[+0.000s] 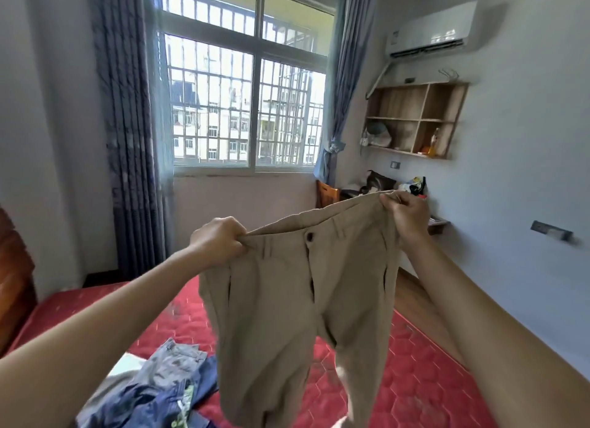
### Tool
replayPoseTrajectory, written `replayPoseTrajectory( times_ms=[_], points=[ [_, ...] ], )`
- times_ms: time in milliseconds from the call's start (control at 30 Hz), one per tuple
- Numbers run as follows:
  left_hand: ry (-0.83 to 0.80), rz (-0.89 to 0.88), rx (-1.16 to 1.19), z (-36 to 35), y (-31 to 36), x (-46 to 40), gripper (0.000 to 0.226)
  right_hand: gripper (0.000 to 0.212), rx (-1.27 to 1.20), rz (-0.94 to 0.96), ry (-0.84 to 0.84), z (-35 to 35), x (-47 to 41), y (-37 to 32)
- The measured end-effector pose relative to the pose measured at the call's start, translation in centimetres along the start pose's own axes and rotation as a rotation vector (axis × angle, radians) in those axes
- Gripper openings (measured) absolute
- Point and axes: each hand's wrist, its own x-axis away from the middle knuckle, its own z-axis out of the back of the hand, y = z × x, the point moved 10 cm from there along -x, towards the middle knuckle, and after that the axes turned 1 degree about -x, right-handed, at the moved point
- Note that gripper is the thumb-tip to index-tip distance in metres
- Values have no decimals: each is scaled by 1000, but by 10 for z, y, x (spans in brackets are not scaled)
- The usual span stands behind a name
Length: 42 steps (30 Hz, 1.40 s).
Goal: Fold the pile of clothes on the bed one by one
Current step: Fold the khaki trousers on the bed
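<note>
Beige trousers point(287, 316) hang in the air in front of me, waistband up, button facing me, legs dangling over the bed. My left hand point(217, 242) grips the left end of the waistband. My right hand point(408, 215) pinches the right end, held a little higher. Below at the lower left lies the pile of clothes point(153, 386): grey, blue and dark blue garments crumpled together on the red quilted mattress point(424, 379).
A wooden headboard point(12, 284) stands at the left edge. Beyond the bed are a barred window point(245, 108) with blue curtains, a chair point(327, 192) and cluttered desk point(399, 188) at the right wall, a wall shelf point(415, 117) above it.
</note>
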Motion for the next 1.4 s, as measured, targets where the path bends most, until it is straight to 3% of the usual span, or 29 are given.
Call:
replayPoseTrajectory(
  times_ms=[100,200,400,500,633,733,800,867,967,1067,1167,1267,1333,1400],
  points=[
    [-73,73,331,4,4,3,22,23,-70,24,27,-7,24,-7],
    [-105,156,621,0,5,9,43,24,-91,127,-106,-36,76,-28],
    [-31,285,958,-15,3,24,19,29,-224,167,-316,-95,178,-55],
    [12,294,1135,-18,7,32,7,10,-229,188,-317,-114,198,-61],
    [-33,235,1530,-31,17,56,19,9,-191,251,-269,-122,203,-65],
    [-20,144,1711,-39,20,75,34,17,-199,343,-356,-130,213,-72],
    [54,72,1731,-38,18,82,40,27,-218,334,-486,-142,224,-69],
    [117,2,1726,-36,17,86,36,37,-314,154,-646,-156,228,-53],
    [180,19,1681,-45,5,90,38,32,-409,-70,-870,-173,236,-34],
    [226,36,1668,-59,-12,92,36,40,-414,-85,-1066,-176,249,-28],
    [302,3,1521,-66,-24,98,49,42,-337,-108,-1167,-175,259,-13],
    [400,72,1167,-65,-44,108,42,32,-108,98,-964,-161,235,-9],
    [348,64,966,-69,-48,114,42,24,12,259,-753,-142,208,-14],
    [275,30,836,-81,-52,123,41,20,120,404,-686,-130,193,-14]
  ],
)
